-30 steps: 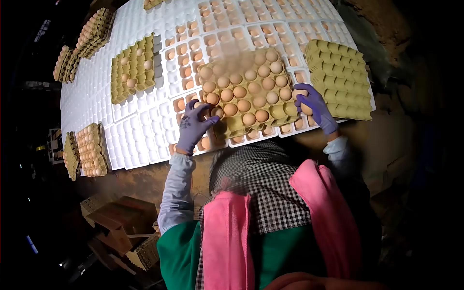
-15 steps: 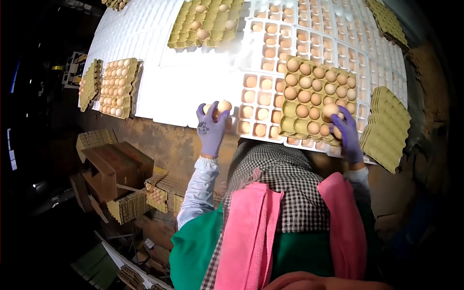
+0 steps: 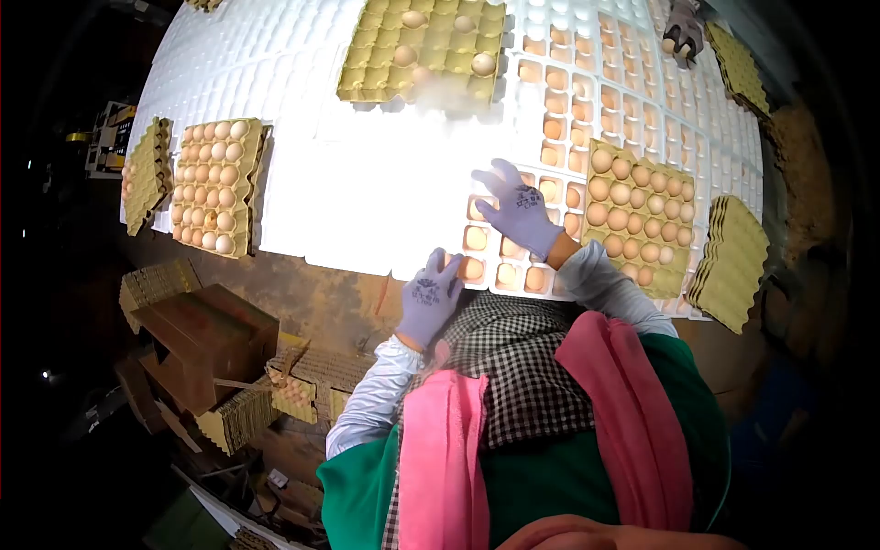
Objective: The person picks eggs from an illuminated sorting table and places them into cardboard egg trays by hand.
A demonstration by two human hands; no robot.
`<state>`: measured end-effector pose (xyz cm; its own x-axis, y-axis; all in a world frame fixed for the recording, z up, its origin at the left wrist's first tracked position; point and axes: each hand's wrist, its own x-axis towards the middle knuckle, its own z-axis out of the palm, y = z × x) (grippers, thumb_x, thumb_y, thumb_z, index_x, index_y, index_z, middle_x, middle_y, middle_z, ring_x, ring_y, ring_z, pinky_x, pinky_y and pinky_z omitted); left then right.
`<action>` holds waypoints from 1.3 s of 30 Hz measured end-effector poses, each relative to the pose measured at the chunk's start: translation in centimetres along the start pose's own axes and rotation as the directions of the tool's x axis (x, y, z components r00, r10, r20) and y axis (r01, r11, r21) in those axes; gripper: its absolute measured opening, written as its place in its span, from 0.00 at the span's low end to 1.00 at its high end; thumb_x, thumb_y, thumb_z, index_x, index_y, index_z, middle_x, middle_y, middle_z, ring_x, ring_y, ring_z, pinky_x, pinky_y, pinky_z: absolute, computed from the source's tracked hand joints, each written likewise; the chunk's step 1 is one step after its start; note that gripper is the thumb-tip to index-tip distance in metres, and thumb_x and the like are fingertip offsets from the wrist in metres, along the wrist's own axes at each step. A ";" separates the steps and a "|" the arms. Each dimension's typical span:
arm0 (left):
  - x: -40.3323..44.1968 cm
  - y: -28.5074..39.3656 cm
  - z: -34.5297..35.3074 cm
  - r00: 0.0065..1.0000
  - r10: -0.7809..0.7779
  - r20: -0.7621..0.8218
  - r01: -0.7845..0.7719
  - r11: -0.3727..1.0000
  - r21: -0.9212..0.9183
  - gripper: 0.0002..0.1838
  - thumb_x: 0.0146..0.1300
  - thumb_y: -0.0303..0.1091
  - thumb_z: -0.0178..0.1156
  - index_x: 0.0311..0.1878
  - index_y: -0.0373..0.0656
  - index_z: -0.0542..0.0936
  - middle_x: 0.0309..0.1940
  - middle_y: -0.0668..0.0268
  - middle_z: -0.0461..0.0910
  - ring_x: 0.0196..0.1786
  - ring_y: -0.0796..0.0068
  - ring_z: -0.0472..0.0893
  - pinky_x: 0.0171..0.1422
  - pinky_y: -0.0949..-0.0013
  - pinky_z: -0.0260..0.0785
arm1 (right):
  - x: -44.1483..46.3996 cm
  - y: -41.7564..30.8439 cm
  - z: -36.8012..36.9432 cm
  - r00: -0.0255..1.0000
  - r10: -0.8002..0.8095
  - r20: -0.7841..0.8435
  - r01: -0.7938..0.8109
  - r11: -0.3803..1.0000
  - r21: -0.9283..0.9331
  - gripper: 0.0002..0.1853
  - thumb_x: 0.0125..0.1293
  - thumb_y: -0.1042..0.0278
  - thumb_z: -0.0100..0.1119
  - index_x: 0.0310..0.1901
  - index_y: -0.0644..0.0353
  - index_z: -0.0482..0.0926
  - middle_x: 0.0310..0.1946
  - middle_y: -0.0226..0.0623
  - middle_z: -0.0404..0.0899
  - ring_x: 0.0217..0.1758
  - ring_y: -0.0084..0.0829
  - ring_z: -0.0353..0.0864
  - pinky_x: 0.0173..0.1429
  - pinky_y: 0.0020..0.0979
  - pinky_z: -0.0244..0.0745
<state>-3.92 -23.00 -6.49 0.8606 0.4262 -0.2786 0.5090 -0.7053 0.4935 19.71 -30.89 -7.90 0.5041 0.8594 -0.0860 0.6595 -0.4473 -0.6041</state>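
Note:
My left hand, in a purple glove, is at the near-left corner of a white foam egg tray. Its fingers are slightly apart, close beside an egg in the corner cell; no egg shows within the hand. Over the same tray reaches my right hand, also gloved, palm down with fingers spread to the left. Nothing shows between those fingers, though the hand hides some cells. To its right, a pulp egg tray full of brown eggs in most visible cups lies on the foam trays.
Another pulp tray with a few eggs lies at the back. A filled pulp tray stands at left, stacked pulp trays at right. Another person's dark-gloved hand is at the top right. A cardboard box sits below left.
Eggs that were in both hands are no longer seen in them. My right hand has crossed left from the pulp tray to the foam tray; my left hand has moved down to the foam tray's corner.

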 end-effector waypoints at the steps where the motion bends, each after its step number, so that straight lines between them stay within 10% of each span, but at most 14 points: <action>1: 0.3 -0.2 -0.5 1.000 0.003 0.020 -0.001 0.998 -0.063 0.23 0.66 0.42 0.64 0.65 0.57 0.78 0.64 0.55 0.76 0.51 0.53 0.85 0.52 0.54 0.80 | 0.4 -0.3 -0.1 1.000 0.018 -0.025 -0.017 1.000 0.023 0.29 0.71 0.50 0.59 0.71 0.43 0.71 0.73 0.48 0.65 0.66 0.50 0.77 0.67 0.46 0.75; 5: 3.7 0.2 -1.9 0.979 -0.073 -0.189 -0.016 0.901 -0.433 0.20 0.67 0.38 0.62 0.61 0.45 0.81 0.58 0.56 0.80 0.51 0.54 0.84 0.54 0.56 0.78 | 2.1 -1.3 0.2 0.950 0.148 0.275 -0.112 0.984 -0.142 0.19 0.71 0.58 0.54 0.61 0.50 0.80 0.71 0.40 0.69 0.68 0.46 0.76 0.59 0.46 0.82; 10: 6.6 -2.9 3.3 0.902 0.299 -0.311 -0.319 0.948 -0.014 0.22 0.67 0.32 0.57 0.64 0.43 0.79 0.63 0.57 0.78 0.71 0.43 0.69 0.79 0.39 0.51 | 6.6 -2.5 3.4 0.985 -0.148 -0.090 0.136 0.983 -0.121 0.24 0.73 0.52 0.54 0.66 0.52 0.76 0.72 0.41 0.69 0.77 0.38 0.62 0.75 0.44 0.63; 13: 6.6 -2.8 3.0 0.909 0.287 -0.300 -0.309 0.951 -0.028 0.21 0.67 0.31 0.56 0.63 0.42 0.80 0.63 0.57 0.78 0.71 0.42 0.69 0.80 0.39 0.51 | 6.6 -2.2 5.3 0.972 -0.211 -0.107 0.156 0.912 -0.378 0.25 0.73 0.49 0.56 0.66 0.52 0.76 0.72 0.40 0.69 0.75 0.44 0.64 0.78 0.52 0.54; 17: 6.7 -1.5 1.9 0.903 0.275 -0.329 -0.300 0.953 -0.028 0.17 0.67 0.35 0.61 0.57 0.41 0.82 0.57 0.58 0.82 0.67 0.48 0.74 0.79 0.41 0.52 | -1.3 0.8 0.2 0.957 -0.235 -0.168 0.241 0.970 0.021 0.21 0.71 0.54 0.60 0.61 0.53 0.81 0.65 0.41 0.77 0.64 0.44 0.79 0.66 0.43 0.75; 20: 7.3 2.4 0.3 0.870 0.312 -0.381 -0.408 0.890 -0.203 0.14 0.67 0.29 0.64 0.54 0.39 0.84 0.50 0.57 0.85 0.55 0.52 0.81 0.69 0.51 0.67 | -10.6 3.7 -10.1 0.959 0.071 -0.275 -0.043 0.994 0.105 0.16 0.65 0.69 0.66 0.55 0.58 0.84 0.53 0.40 0.85 0.54 0.43 0.84 0.59 0.41 0.79; 23: 9.9 9.1 1.1 0.879 0.401 -0.259 -0.474 0.800 -0.368 0.15 0.65 0.33 0.64 0.55 0.43 0.83 0.52 0.59 0.84 0.56 0.54 0.80 0.64 0.53 0.69 | -16.9 9.4 -12.4 0.981 0.054 -0.187 -0.091 0.976 -0.196 0.15 0.64 0.69 0.65 0.53 0.54 0.83 0.53 0.38 0.84 0.54 0.42 0.83 0.56 0.41 0.78; 26: 13.1 17.5 3.4 0.769 0.604 -0.211 -0.636 0.758 -0.149 0.18 0.63 0.35 0.66 0.56 0.48 0.83 0.56 0.61 0.82 0.57 0.55 0.80 0.63 0.56 0.70 | -18.7 12.0 -11.4 0.996 -0.053 -0.073 0.026 0.945 -0.325 0.22 0.65 0.67 0.64 0.62 0.50 0.78 0.54 0.37 0.80 0.53 0.42 0.81 0.57 0.40 0.77; 30: 15.6 20.4 7.2 0.766 0.642 -0.025 -0.629 0.757 0.178 0.19 0.61 0.35 0.67 0.56 0.48 0.83 0.56 0.62 0.82 0.58 0.57 0.80 0.60 0.54 0.73 | -20.3 11.7 -14.9 0.922 0.379 -0.078 -0.347 0.899 0.266 0.21 0.71 0.61 0.60 0.64 0.53 0.77 0.53 0.39 0.80 0.54 0.36 0.82 0.58 0.35 0.77; 33: 14.8 18.8 7.7 0.904 0.403 -0.143 -0.421 0.778 -0.467 0.21 0.61 0.30 0.70 0.59 0.47 0.81 0.51 0.65 0.82 0.53 0.67 0.83 0.58 0.66 0.75 | -25.8 14.6 -17.0 0.827 0.549 -0.117 -0.169 0.443 0.880 0.24 0.68 0.55 0.65 0.62 0.54 0.78 0.48 0.40 0.81 0.50 0.34 0.83 0.55 0.35 0.78; 35: 15.2 17.0 8.6 0.994 0.093 -0.051 -0.079 0.325 -0.942 0.21 0.63 0.28 0.72 0.58 0.38 0.80 0.51 0.66 0.83 0.50 0.76 0.82 0.56 0.68 0.77 | -27.9 17.3 -16.8 0.855 0.458 -0.243 -0.191 0.714 0.673 0.23 0.68 0.59 0.67 0.62 0.56 0.78 0.49 0.39 0.81 0.51 0.34 0.82 0.56 0.33 0.78; 36: 15.9 16.2 8.5 0.923 0.246 -0.297 -0.382 0.684 -0.621 0.19 0.66 0.30 0.70 0.58 0.38 0.80 0.52 0.67 0.83 0.50 0.76 0.82 0.56 0.69 0.76 | -28.6 18.1 -16.4 0.868 0.404 -0.289 -0.201 0.817 0.540 0.23 0.68 0.62 0.67 0.62 0.57 0.78 0.49 0.38 0.81 0.51 0.34 0.82 0.57 0.32 0.77; 38: 16.7 18.6 7.7 0.989 0.139 0.060 0.021 0.272 -0.962 0.14 0.69 0.30 0.65 0.55 0.36 0.82 0.51 0.66 0.83 0.49 0.74 0.81 0.55 0.70 0.74 | -28.5 18.0 -16.3 0.953 0.249 -0.174 -0.185 0.930 0.316 0.20 0.65 0.59 0.67 0.57 0.55 0.79 0.48 0.39 0.81 0.52 0.38 0.82 0.56 0.37 0.77; 39: 17.7 19.2 8.6 0.960 0.278 0.001 -0.165 0.570 -0.805 0.18 0.66 0.35 0.67 0.58 0.45 0.82 0.49 0.62 0.83 0.48 0.64 0.83 0.53 0.63 0.76 | -28.1 17.7 -16.3 0.979 0.174 -0.102 -0.152 0.969 0.195 0.19 0.64 0.57 0.66 0.55 0.53 0.80 0.47 0.39 0.81 0.53 0.39 0.82 0.56 0.39 0.77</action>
<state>21.15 -33.85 -9.03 0.9683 0.2127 -0.1309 0.1374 -0.0161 0.9904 26.35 -66.99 -3.26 0.6652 0.7387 -0.1089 0.4535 -0.5156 -0.7270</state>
